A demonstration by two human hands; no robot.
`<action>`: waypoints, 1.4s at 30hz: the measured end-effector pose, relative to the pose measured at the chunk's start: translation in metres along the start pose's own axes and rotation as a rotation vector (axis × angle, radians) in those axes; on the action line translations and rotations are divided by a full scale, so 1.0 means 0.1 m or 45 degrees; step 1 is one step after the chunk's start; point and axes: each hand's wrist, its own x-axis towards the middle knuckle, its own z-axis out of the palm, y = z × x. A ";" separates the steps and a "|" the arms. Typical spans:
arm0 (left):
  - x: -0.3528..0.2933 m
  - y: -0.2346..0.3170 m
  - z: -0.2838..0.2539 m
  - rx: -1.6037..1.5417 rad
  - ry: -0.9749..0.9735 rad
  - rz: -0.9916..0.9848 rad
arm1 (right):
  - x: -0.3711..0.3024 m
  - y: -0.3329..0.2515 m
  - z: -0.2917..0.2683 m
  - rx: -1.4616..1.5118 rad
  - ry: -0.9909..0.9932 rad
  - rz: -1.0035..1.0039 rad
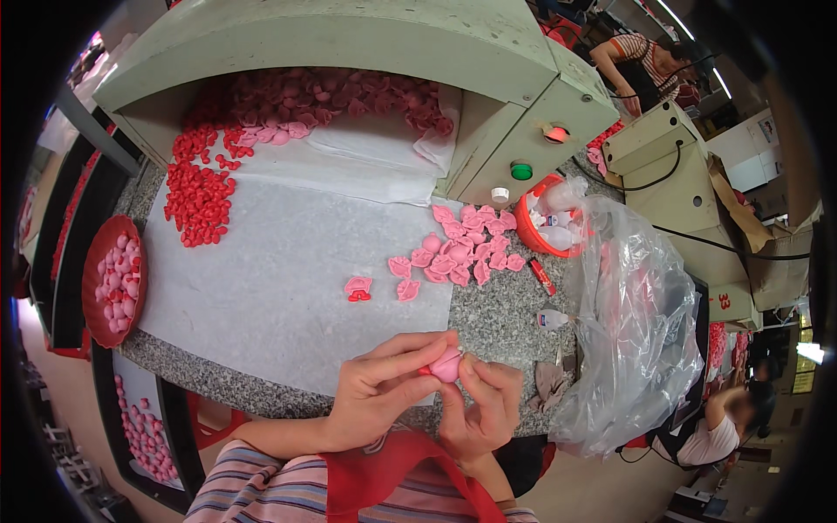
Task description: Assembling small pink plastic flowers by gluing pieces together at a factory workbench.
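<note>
Above the table's near edge, my left hand (377, 380) and my right hand (482, 401) meet, both closed. Between their fingertips is a small, rounded pink piece (447, 367) with a bit of red at its left side. My fingers hide part of it. On the white paper (261, 270) beyond lies a pink piece with a red part along its near side (357, 288). To the right of that, a loose heap of pink frilled pieces (462, 248) spreads across the paper's edge. Small glossy red pieces (199, 205) form a pile at the far left.
A green-grey machine housing (349, 35) arches over the far side, with more pink pieces (340, 96) inside. A red bowl (91, 292) of pink pieces stands left. At right are an orange basket (527, 231) of small bottles, a red tube (541, 276) and a clear plastic bag (641, 322).
</note>
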 end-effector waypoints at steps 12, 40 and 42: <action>-0.02 -0.05 0.04 -0.026 0.072 0.020 | -0.03 0.01 0.04 -0.103 0.051 -0.128; 0.05 -0.10 0.15 -0.134 0.168 0.038 | -0.07 0.10 0.13 -0.176 0.208 -0.254; 0.05 -0.09 0.14 -0.130 0.165 0.030 | -0.08 0.09 0.14 -0.174 0.203 -0.252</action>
